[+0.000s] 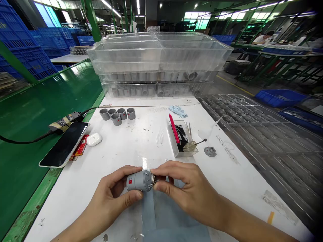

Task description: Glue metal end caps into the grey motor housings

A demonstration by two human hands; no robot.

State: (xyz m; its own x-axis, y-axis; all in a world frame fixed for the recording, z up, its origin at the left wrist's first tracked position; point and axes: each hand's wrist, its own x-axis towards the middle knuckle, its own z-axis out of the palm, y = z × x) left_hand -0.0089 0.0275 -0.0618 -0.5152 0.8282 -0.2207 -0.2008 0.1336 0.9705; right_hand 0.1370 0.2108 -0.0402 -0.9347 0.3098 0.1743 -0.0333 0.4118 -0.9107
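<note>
My left hand (114, 193) is wrapped round a grey cylinder (137, 181) that lies on its side above the white table, a small red mark on its wall. At the cylinder's right end sits a small metallic piece (153, 179). The thumb and forefinger of my right hand (180, 188) pinch this piece; whether it is fixed to the cylinder I cannot tell. Below the hands lies a blue-grey sheet (174, 215). Ahead and to the right is a loose grey round cap (210, 151).
Several grey cups (116, 119) stand at the back left. A phone (65, 144) and a white earphone case (94, 139) lie left. A clear box (185, 154) holds a red pen and tools. Stacked clear trays (126, 55) rise behind; more trays (264, 134) lie right.
</note>
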